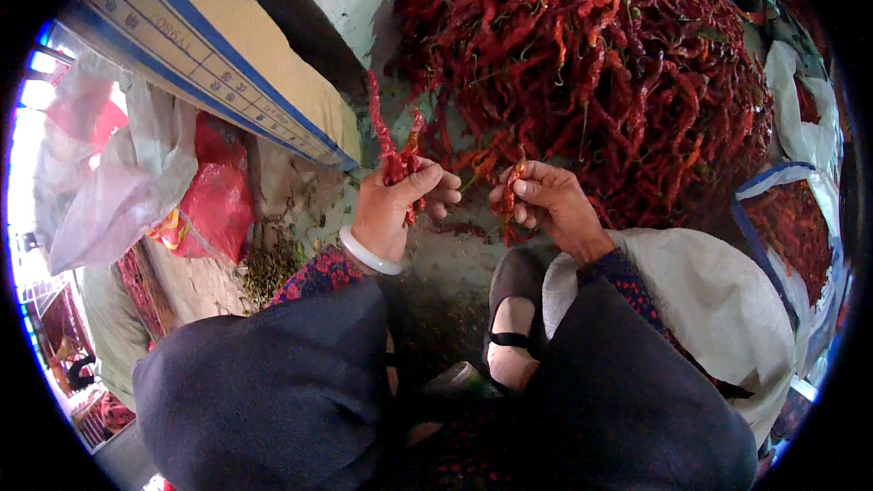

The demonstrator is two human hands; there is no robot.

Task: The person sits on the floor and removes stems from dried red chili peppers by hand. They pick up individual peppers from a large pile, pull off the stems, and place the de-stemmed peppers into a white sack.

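Several dried red chili peppers [382, 119] are held in my left hand [402, 194], some sticking up past the thumb and one tip poking out below. Between the thumb and fingers of my right hand [545, 201] is a single wrinkled dried chili [510, 192], orange-red near its top. The two hands are apart, at about the same height. Just beyond them rises a large heap of dried red chilies [586, 75], many with thin pale stems.
A cardboard box [273, 54] with blue stripes and printing stands at left. Below it hang a red plastic bag [217, 198] and whitish plastic sheeting [123, 177]. Loose stems [273, 269] lie on the floor. At right are a white woven sack [709, 293] and a bag of chilies [791, 239].
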